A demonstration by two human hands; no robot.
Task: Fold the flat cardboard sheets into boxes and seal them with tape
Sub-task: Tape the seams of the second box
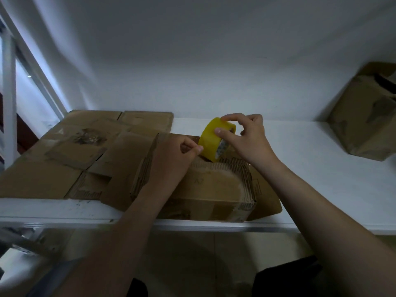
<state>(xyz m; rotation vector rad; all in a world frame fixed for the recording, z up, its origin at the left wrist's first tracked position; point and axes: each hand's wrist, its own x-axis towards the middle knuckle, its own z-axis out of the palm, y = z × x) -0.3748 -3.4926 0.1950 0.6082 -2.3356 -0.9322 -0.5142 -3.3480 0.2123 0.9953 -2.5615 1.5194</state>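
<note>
**Tech 1:** White wall behind, white shelf below. Location of cardboard box?

**Tech 2:** Middle of shelf, at front edge, flaps partly folded. Touching flat cardboard sheets stacked toward left edge.

**Tech 1:** Position of yellow tape roll?

**Tech 2:** Standing on edge on top of box, toward its rear.

**Tech 1:** Status of right hand?

**Tech 2:** Gripping roll: forefinger over top, thumb across near face, remaining fingers loosely curled behind.

**Tech 1:** Status of left hand?

**Tech 2:** Thumb and forefinger pinched at roll's lower left rim, other fingers curled. Forearm crossing over box's left side.

**Tech 1:** Elsewhere?

**Tech 2:** Crumpled brown carton, tilted, at far right corner against wall. White frame beyond left edge.
</note>
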